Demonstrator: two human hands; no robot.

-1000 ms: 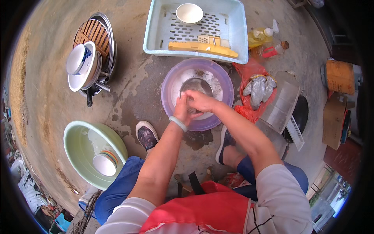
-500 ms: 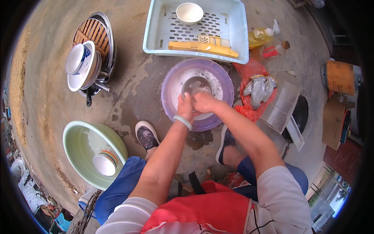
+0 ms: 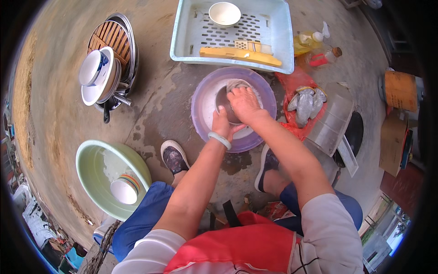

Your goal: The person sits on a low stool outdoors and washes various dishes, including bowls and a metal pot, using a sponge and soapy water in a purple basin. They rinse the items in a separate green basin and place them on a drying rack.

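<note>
A purple basin (image 3: 199,119) with suds and water stands on the ground between my feet. Inside it, a round grey metal bowl (image 3: 222,101) is tilted up. My left hand (image 3: 221,124) grips the bowl's near rim, thumb on top and fingers underneath. Pressed against the bowl's far inner side is a pale greyish cloth (image 3: 237,84), under the fingers of my right hand (image 3: 245,105). Part of the cloth is hidden by that hand.
Beyond the basin stands a light-blue crate (image 3: 232,65) holding a white bowl and yellow pieces. A green tub (image 3: 84,182) with stacked bowls sits at left. Dishes and a slatted board (image 3: 109,41) lie far left. Bottles (image 3: 310,42) and a red bag (image 3: 294,130) are at right.
My right hand has moved from the bowl's near side up to its far inner side, and the cloth now shows there. My left hand stays at the near rim.
</note>
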